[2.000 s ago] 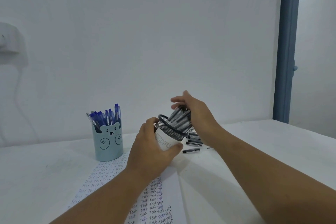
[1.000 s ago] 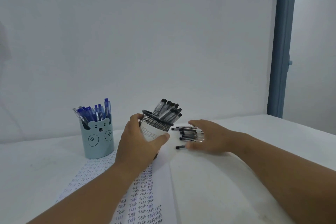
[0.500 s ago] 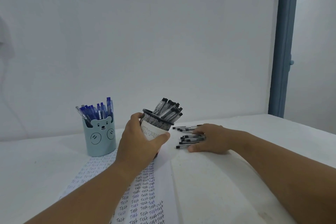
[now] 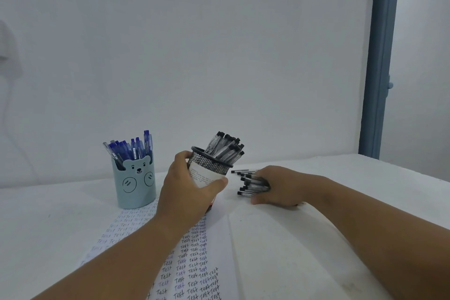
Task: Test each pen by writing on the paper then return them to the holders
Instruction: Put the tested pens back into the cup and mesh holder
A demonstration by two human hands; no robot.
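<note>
The left hand (image 4: pixel 187 187) grips the black mesh holder (image 4: pixel 209 168), fingers and thumb curled round its lower wall. The holder stands tilted toward the right, at the far end of the paper (image 4: pixel 194 265), and is already packed with black pens (image 4: pixel 225 147) leaning to the right. The right hand (image 4: pixel 277 186) lies on the worktop (image 4: pixel 304 251) just right of the holder, its fingers curled over a bundle of loose black pens (image 4: pixel 250 181); several more lie free just beyond the bundle. How firmly the bundle is gripped cannot be told, since the fingertips are hidden beneath it. The blue bear holder (image 4: pixel 135 182), filled with blue pens (image 4: pixel 131 148), stands upright to the left, close to the left hand.

Probable faults from this position:

1. Dropped pens. The bundle is large and its ends are uneven. A loose grasp on lifting would let outer pens slide out and roll on the worktop.
2. Blocked insertion. The mesh holder looks nearly full. Pens pushed in as a bunch may jam against those inside or catch on the rim.
3. Spillage. The holder is tilted with its contents leaning the same way. Further tilt, or a push from the incoming bundle, could tip pens out.
4. Stray pens. The few lying beyond the bundle may be left behind if the grasp does not gather them.
5. Untested pens. Whether the loose pens have been tried on the paper cannot be confirmed from here.
</note>
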